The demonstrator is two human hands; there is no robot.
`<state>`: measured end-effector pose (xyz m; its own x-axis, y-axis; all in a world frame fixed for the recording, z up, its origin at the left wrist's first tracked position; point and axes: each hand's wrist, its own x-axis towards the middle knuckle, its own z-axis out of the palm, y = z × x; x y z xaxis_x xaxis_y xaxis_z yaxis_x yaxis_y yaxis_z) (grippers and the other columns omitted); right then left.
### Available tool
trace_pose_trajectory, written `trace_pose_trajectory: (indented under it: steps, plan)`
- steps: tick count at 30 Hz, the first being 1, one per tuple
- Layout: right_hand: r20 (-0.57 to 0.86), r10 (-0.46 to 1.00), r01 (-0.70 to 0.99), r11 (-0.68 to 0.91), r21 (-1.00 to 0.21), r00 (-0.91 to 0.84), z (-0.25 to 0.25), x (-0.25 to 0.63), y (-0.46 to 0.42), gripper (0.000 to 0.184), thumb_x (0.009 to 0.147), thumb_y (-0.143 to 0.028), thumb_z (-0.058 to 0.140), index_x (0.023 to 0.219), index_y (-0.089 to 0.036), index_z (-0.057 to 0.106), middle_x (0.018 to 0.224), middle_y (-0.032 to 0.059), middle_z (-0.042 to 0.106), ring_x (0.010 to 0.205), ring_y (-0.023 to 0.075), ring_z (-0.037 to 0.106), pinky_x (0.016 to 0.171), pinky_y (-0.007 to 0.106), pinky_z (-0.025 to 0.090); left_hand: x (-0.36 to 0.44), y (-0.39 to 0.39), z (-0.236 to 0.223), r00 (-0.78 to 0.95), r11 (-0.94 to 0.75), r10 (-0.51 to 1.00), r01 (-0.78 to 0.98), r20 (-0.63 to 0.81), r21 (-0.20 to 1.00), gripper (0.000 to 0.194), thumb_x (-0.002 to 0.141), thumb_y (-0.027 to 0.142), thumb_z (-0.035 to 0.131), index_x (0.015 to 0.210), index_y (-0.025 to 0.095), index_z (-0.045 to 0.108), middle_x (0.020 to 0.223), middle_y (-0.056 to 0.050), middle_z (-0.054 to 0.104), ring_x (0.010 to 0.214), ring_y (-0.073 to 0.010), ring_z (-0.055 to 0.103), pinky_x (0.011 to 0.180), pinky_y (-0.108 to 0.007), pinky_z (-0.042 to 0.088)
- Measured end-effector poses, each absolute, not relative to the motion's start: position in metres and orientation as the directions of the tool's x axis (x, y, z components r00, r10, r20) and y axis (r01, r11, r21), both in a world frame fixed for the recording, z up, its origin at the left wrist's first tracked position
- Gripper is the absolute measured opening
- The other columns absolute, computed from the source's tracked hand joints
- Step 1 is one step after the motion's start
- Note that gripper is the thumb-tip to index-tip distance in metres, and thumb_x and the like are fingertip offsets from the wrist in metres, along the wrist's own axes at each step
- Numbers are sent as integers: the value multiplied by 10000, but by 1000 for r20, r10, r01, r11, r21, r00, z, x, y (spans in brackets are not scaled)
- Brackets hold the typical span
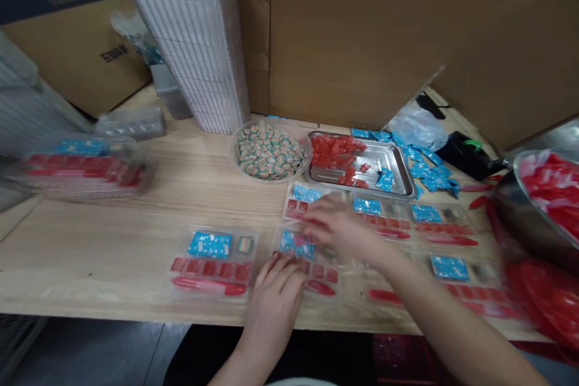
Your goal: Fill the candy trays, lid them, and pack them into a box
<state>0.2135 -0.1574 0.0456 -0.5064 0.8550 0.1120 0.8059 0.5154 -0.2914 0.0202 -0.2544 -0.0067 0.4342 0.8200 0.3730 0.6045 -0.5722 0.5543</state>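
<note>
My left hand point(278, 286) rests at the left end of a clear plastic tray point(341, 265), its fingers curled together over the row of red pieces. My right hand point(337, 223), blurred, reaches over the back of this tray with fingers drawn in; what its fingertips hold is hidden. A blue packet point(296, 244), red pieces point(323, 272) and a long red item point(320, 287) lie in the tray. To the left sits a filled tray with a blue packet point(210, 244), a small striped square point(245, 245), red squares point(210, 268) and a long red piece point(208, 286).
Behind the hands stand a round bowl of small striped squares point(270, 151) and a metal tray point(393, 160) with red pieces. Stacked filled trays point(85, 166) lie left. A tall tray stack point(194, 48) leans against cardboard point(335, 36). A metal bowl point(515, 211) stands right.
</note>
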Motion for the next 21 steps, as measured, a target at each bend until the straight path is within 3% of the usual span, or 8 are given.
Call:
trace_pose_trajectory:
  steps: [2,4,8,12,14,19,21]
  plan:
    - [164,925,898,374,-233,-343,48,246,-128,163,844,-180,536,920,-165,680,925,83,685,898,207,584,819,341,439,21,-254,-6,432,-573,820,600,376,558,168,860,118,492,904,225,614,1036,-8,695,1074,-203,594,956,-420,451]
    - [73,959,950,282,-135,-275,47,276,-100,159,793,-122,564,889,-155,687,904,98,691,894,232,597,802,349,440,21,-254,-5,431,-573,819,600,379,557,175,855,111,495,912,227,614,1056,-8,692,1079,-206,593,953,-423,454]
    - [1,961,955,273,-114,-275,47,286,-80,122,763,-106,582,778,-163,688,803,75,697,817,219,622,739,315,448,22,-255,-6,418,-562,827,603,377,566,167,857,108,498,918,221,605,1077,-1,685,1103,-201,580,973,-426,440]
    - [51,897,823,424,-379,-439,58,233,-118,159,847,-262,562,970,-214,650,915,25,690,826,162,618,731,265,457,23,-256,-8,415,-551,835,604,363,576,146,864,118,501,919,211,598,1069,-2,685,1121,-192,564,1004,-413,414]
    - [42,788,700,569,-432,-614,60,200,-144,100,846,-253,573,877,-208,657,841,22,678,837,160,601,746,260,451,22,-256,-9,418,-542,840,610,347,577,141,867,121,499,925,206,596,1057,-5,685,1116,-188,563,1008,-413,410]
    - [-75,640,642,746,-176,-765,46,150,-174,90,783,-100,596,714,-151,623,768,68,648,792,195,574,831,336,441,21,-254,-12,424,-541,840,612,339,577,130,862,137,522,942,200,603,1053,-15,682,1089,-179,574,1011,-406,407]
    - [-63,656,655,735,-174,-752,45,153,-172,57,778,-110,602,758,-155,631,797,74,651,827,206,575,848,351,443,22,-255,-13,428,-551,834,609,350,570,124,857,137,536,941,200,603,1055,-15,680,1093,-172,570,1019,-391,396]
